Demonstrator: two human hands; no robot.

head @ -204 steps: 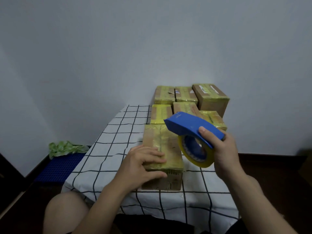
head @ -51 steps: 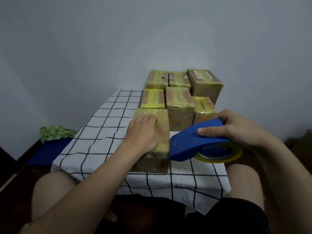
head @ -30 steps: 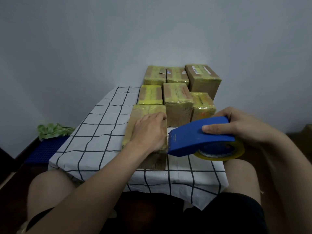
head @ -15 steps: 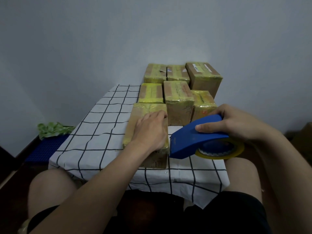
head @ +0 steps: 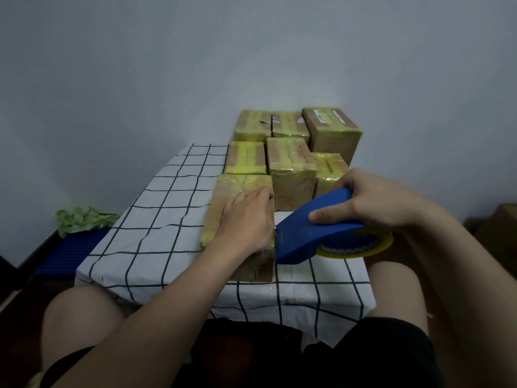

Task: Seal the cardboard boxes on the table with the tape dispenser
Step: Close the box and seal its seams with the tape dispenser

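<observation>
The left hand (head: 246, 219) lay flat on top of the near box (head: 223, 200), fingers straight and pressing down, pinning it. Seconds earlier that hand had been gripping the box's near end, so it had switched from holding to bracing. The right hand (head: 372, 200) was wrapped around the blue tape dispenser (head: 302, 233), thumb along its near flank. And there was the big change: the dispenser had been held up over the lid with its roll upright. Now it was tipped on its side, low, its front edge against the box's right face near the near corner. The roll of yellow tape (head: 361, 249) lay flat beneath the hand, just above the desk (head: 156, 219).

By the look of it, the lid was done and the right side seam was getting its strip; whether tape had actually caught on the cardboard could not be seen.

Beyond, six more taped boxes (head: 291, 161) sat packed at the far right of the checked cloth. On the floor to the left, a green bundle (head: 81, 219) rested at the far end of a blue mat (head: 70, 253).
</observation>
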